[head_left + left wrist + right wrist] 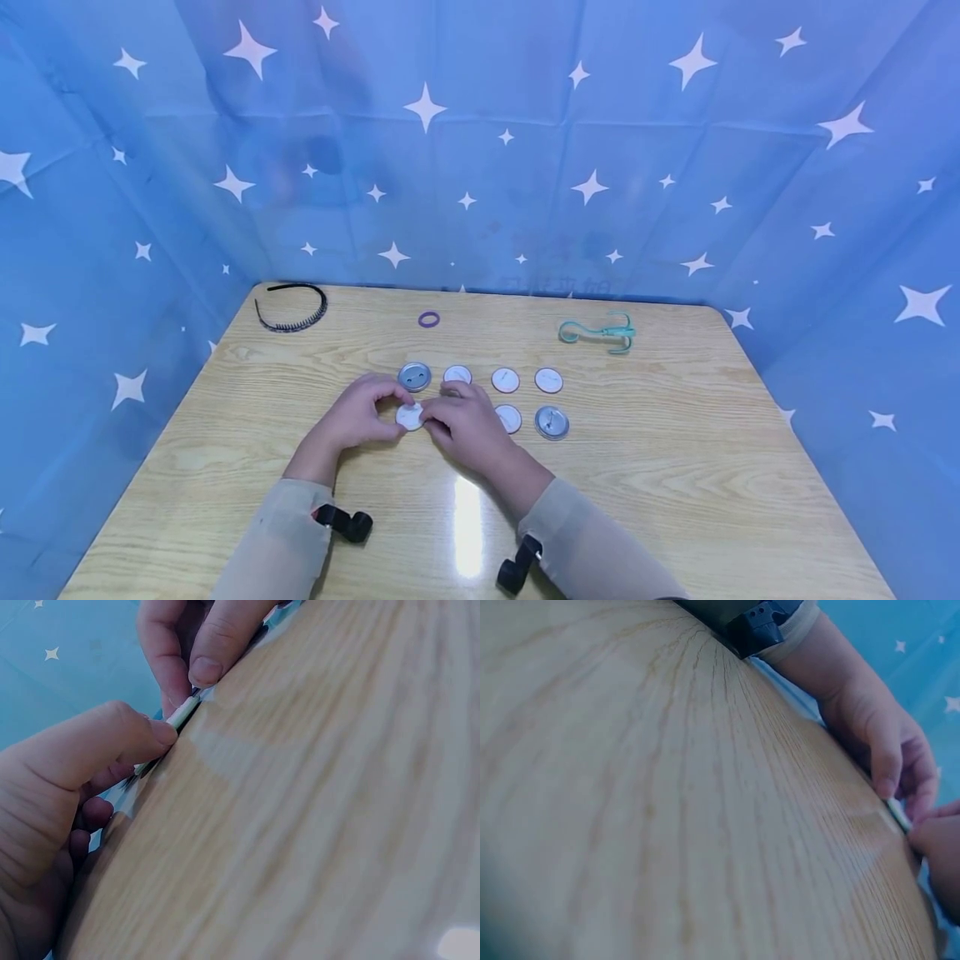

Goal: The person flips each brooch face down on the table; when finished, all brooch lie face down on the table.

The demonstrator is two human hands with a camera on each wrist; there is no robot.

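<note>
A round white badge (pixel 408 417) lies on the table at the left end of the front row of badges. My left hand (pixel 360 417) holds it by its left side between thumb and index finger. From the other side, my right hand (pixel 468 425) pinches its right edge with curled fingers. In the left wrist view the badge (pixel 184 714) appears edge-on, low against the tabletop, between both hands' fingertips. Just behind sits a silver badge (pixel 415 377), beside a white badge (pixel 457 374) partly overlapped by the right hand. Whatever lies beneath the right palm is hidden.
To the right are more white badges (pixel 506 381) and a silver one (pixel 552 422) with its pin showing. Along the table's back lie a black toothed headband (pixel 296 326), a purple ring (pixel 422 320) and a teal hooked piece (pixel 618 332). A starry blue curtain (pixel 480 167) hangs behind.
</note>
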